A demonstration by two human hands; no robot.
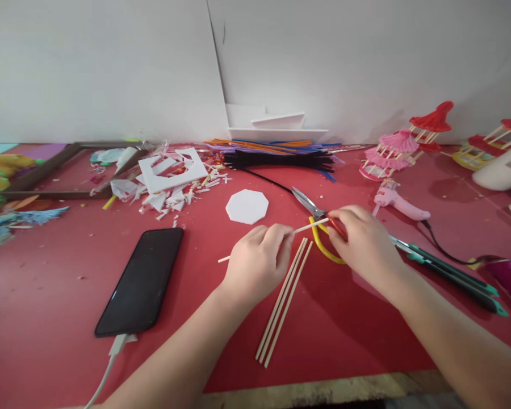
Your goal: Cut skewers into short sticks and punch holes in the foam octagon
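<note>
My left hand (259, 258) is closed around a thin wooden stick (310, 226), whose ends stick out on both sides of the fist. The stick's right tip comes up to the scissors. My right hand (360, 241) has its fingers closed at the red handle of the scissors (309, 201), which have a yellow loop below and blades that point up and left. Between my forearms, several more wooden sticks (283, 307) lie side by side on the red table (344, 335). A white octagonal foam piece (247, 206) lies flat just beyond my left hand.
A phone (140, 281) with a charging cable lies left. Foam scraps and a cut-out white frame (153, 179) are behind it. Pipe cleaners (276, 159) lie at the back. To the right are a pink glue gun (400, 203), green-black cutters (451, 275) and small pagoda models (396, 150).
</note>
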